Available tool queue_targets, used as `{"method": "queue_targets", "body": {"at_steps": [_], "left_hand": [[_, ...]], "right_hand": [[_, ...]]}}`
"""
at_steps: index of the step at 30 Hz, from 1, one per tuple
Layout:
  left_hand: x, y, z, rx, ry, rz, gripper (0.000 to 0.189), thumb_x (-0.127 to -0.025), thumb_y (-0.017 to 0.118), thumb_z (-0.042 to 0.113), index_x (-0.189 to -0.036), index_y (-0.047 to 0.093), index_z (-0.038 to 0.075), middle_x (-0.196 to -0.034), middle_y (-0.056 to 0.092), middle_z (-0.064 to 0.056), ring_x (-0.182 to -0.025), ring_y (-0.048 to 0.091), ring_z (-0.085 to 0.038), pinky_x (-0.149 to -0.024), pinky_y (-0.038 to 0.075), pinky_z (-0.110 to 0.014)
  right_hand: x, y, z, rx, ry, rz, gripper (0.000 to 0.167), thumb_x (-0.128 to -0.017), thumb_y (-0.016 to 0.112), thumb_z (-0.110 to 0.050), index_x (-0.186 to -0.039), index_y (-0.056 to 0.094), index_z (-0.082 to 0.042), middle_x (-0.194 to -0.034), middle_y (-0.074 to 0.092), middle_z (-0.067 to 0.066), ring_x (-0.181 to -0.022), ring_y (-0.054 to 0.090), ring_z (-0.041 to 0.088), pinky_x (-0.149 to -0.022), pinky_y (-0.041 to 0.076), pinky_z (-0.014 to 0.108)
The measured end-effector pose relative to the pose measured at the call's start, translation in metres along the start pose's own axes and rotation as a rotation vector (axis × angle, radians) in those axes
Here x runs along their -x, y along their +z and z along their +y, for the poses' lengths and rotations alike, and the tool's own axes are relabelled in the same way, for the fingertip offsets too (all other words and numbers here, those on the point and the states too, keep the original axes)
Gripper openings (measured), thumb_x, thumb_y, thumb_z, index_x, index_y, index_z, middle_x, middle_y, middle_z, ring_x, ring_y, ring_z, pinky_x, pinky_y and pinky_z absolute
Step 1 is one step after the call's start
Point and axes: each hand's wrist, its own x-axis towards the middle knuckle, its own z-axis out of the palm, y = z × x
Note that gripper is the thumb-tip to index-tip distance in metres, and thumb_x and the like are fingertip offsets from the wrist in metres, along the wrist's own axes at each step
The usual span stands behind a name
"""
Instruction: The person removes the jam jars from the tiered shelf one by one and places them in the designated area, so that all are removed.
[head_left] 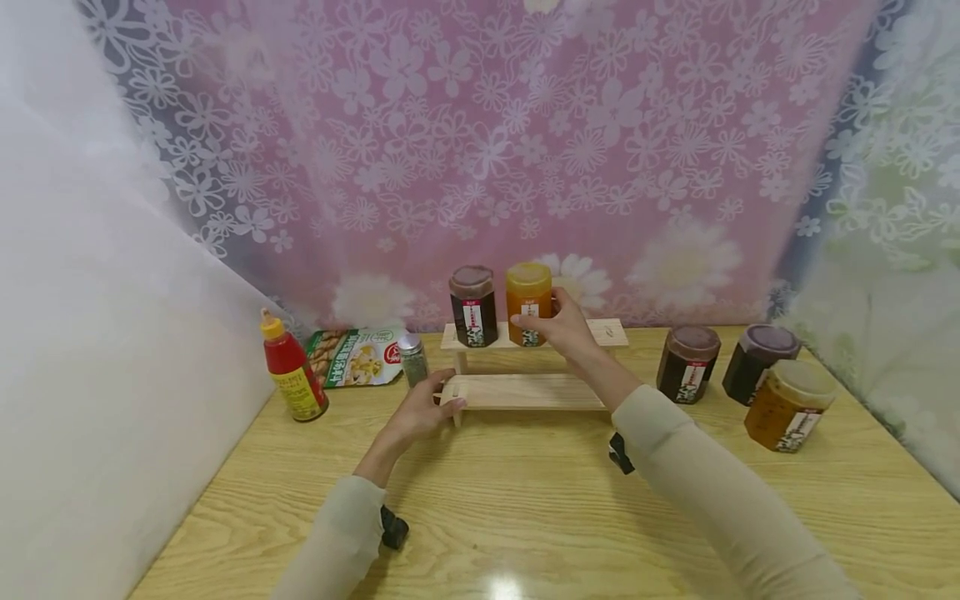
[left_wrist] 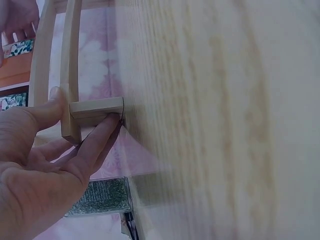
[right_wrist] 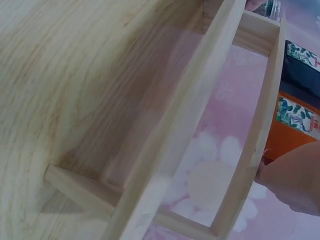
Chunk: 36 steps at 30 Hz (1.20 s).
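A two-step wooden shelf [head_left: 532, 393] stands on the table before the curtain. At its left end, my left hand [head_left: 422, 410] grips the lower step; the left wrist view shows the thumb on the board [left_wrist: 65, 112] and fingers round the end support. My right hand [head_left: 567, 332] holds an amber jar [head_left: 528, 287] with a yellow lid on the upper step, thumb across its front and fingers at its right side. Left of it, a dark jar [head_left: 474, 317] sits upright on the same step. Just behind my left hand is a spice shaker [head_left: 412, 358] of green flakes.
Farther left are a red sauce bottle [head_left: 292, 371] and a green-and-white food packet [head_left: 356, 357]. On the right side of the table stand two dark jars, one nearer [head_left: 686, 367], one behind [head_left: 753, 358], and an amber jar [head_left: 787, 408]. A flowered curtain [head_left: 480, 150] hangs behind.
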Motion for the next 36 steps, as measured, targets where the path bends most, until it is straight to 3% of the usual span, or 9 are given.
{"method": "queue_targets", "body": {"at_steps": [9,19,29,36], "left_hand": [[-0.002,0.001,0.001,-0.011,0.006,-0.002,0.06,-0.102,0.068,0.013,-0.156,0.044,0.004,-0.14,0.058,-0.025,-0.121,0.061,-0.038,-0.093,0.056,-0.047],[-0.004,0.001,0.004,-0.02,0.006,-0.007,0.06,-0.103,0.067,0.014,-0.157,0.044,0.005,-0.143,0.056,-0.025,-0.123,0.06,-0.039,-0.096,0.056,-0.048],[-0.002,0.0,0.003,-0.007,0.002,-0.004,0.06,-0.102,0.068,0.014,-0.156,0.045,0.006,-0.143,0.056,-0.026,-0.123,0.06,-0.039,-0.096,0.054,-0.049],[-0.002,0.001,0.0,-0.006,0.0,-0.004,0.059,-0.101,0.07,0.015,-0.155,0.046,0.006,-0.143,0.056,-0.025,-0.123,0.06,-0.038,-0.097,0.054,-0.049]], "right_hand": [[0.011,-0.011,0.006,0.054,-0.023,0.006,0.076,-0.09,0.084,-0.026,-0.152,0.042,-0.013,-0.138,0.057,0.015,-0.123,0.057,0.033,-0.092,0.052,0.048],[0.037,-0.031,0.007,0.018,-0.085,-0.037,0.075,-0.09,0.084,-0.016,-0.153,0.045,-0.011,-0.143,0.057,0.017,-0.13,0.056,0.035,-0.11,0.045,0.054],[0.067,-0.055,0.004,0.197,-0.124,-0.027,0.077,-0.086,0.088,-0.023,-0.152,0.049,-0.015,-0.14,0.061,0.013,-0.125,0.058,0.032,-0.1,0.051,0.051],[0.083,-0.077,0.005,0.223,-0.089,-0.048,0.083,-0.086,0.088,-0.032,-0.155,0.045,-0.013,-0.144,0.057,0.015,-0.132,0.054,0.036,-0.107,0.046,0.058]]}}
